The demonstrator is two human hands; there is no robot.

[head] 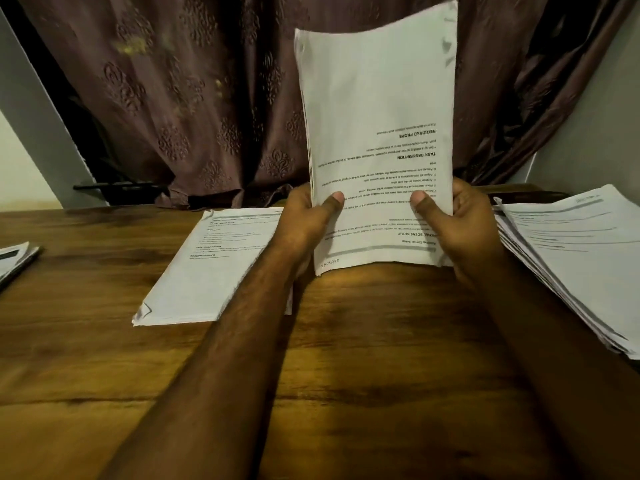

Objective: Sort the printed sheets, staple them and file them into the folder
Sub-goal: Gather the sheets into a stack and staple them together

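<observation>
Both forearms are bare and hairy, the hands (308,220) without rings, watch or sleeves.

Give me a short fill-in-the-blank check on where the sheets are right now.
1. Both hands, left hand and right hand, grip the held bundle at its ____ edge.
2. The held bundle's print reads ____ to the camera.
3. The tall loose stack lies on the table's ____ side.

Missing words: bottom; upside down; right
</observation>
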